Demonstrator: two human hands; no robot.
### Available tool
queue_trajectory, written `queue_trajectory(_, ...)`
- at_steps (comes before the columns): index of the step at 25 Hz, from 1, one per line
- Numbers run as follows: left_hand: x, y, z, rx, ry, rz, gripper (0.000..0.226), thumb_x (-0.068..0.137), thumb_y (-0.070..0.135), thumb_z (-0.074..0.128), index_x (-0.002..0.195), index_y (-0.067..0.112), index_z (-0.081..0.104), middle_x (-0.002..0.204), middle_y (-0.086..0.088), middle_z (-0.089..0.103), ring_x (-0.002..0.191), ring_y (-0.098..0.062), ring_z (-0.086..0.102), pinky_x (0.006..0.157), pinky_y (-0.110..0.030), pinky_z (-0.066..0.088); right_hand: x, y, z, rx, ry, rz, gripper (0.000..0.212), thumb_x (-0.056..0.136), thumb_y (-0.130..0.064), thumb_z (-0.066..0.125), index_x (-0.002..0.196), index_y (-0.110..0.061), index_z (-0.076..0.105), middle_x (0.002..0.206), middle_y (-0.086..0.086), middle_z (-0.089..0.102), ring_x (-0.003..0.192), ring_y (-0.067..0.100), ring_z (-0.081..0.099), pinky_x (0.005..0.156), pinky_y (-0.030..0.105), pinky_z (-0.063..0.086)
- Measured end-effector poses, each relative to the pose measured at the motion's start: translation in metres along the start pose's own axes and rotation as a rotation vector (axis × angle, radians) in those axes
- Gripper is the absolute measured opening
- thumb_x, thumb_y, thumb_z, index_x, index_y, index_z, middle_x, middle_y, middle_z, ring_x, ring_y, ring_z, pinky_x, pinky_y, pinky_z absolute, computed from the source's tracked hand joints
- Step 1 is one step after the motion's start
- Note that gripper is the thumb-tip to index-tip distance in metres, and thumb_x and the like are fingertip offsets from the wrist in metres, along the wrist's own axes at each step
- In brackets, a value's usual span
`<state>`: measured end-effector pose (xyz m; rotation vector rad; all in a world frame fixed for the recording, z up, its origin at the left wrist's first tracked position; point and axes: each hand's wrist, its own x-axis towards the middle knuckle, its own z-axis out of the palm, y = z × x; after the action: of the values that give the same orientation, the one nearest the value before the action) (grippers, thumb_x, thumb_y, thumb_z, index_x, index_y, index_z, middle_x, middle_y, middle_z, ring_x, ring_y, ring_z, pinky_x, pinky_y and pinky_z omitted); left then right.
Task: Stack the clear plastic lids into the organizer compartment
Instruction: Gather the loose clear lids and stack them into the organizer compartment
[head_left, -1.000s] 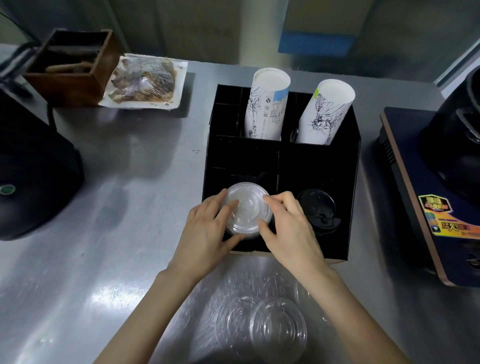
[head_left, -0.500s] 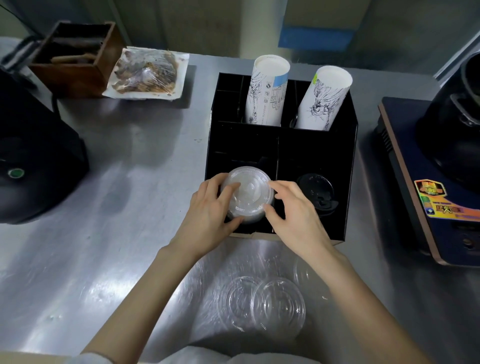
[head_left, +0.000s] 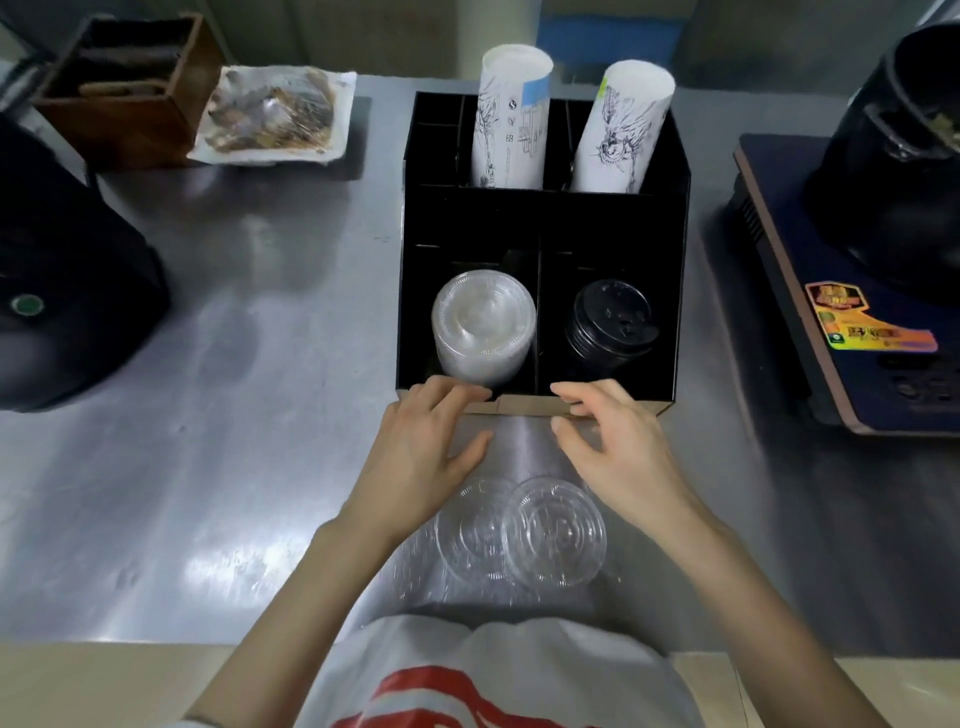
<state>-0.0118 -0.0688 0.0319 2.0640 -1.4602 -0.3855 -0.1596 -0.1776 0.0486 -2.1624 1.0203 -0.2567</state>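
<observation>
A black organizer (head_left: 545, 218) stands on the steel counter. Its front left compartment holds a stack of clear plastic lids (head_left: 483, 322). More clear lids (head_left: 524, 530) lie loose and overlapping on the counter close to me. My left hand (head_left: 423, 447) hovers just in front of the organizer's front edge, fingers apart, holding nothing. My right hand (head_left: 608, 441) is beside it, fingers curled loosely and empty, its fingertips near the organizer's cardboard lip. Both hands are above the loose lids.
Black lids (head_left: 610, 322) fill the front right compartment; two paper cup stacks (head_left: 511, 119) stand in the back ones. A blue-topped appliance with a black pot (head_left: 878, 291) is at right, a black machine (head_left: 67, 291) at left, a wooden box (head_left: 124, 88) and wrapped tray (head_left: 275, 114) behind.
Both hands let go of the clear lid stack, which now rests in the front left compartment, and drew back toward me over the loose lids.
</observation>
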Motion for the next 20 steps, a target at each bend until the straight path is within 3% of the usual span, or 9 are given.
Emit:
queue_trajectory(5, -0.026, 0.001, 0.023, -0.106, -0.079, -0.134, 0.016, 0.079, 0.012, 0.063, 0.095, 0.010, 0.061, 0.094, -0.008, 0.062, 0.083, -0.024, 0.060, 0.072, -0.020, 0.039, -0.034, 0.021, 0.008, -0.015, -0.014, 0.128, 0.027, 0.085, -0.019, 0.053, 0.112, -0.018, 0.057, 0.102, -0.001, 0.055, 0.086, 0.011, 0.055, 0.088, 0.027, 0.045)
queue_trajectory(11, -0.041, 0.010, 0.043, -0.096, -0.196, -0.188, 0.019, 0.081, 0.019, 0.061, 0.098, 0.010, 0.060, 0.097, -0.014, 0.063, 0.085, -0.032, 0.061, 0.078, -0.038, 0.048, -0.059, 0.039, 0.015, -0.101, -0.053, 0.272, 0.023, 0.084, -0.021, 0.054, 0.106, -0.019, 0.059, 0.101, 0.007, 0.057, 0.084, 0.023, 0.060, 0.084, 0.030, 0.045)
queue_trajectory(20, -0.045, 0.016, 0.052, -0.056, -0.289, -0.206, 0.025, 0.082, 0.021, 0.058, 0.105, 0.013, 0.057, 0.099, -0.010, 0.057, 0.088, -0.030, 0.059, 0.077, -0.032, 0.043, -0.064, 0.035, 0.023, -0.062, -0.080, 0.311, 0.028, 0.082, -0.017, 0.054, 0.110, -0.018, 0.054, 0.108, 0.009, 0.054, 0.091, 0.026, 0.061, 0.089, 0.035, 0.047)
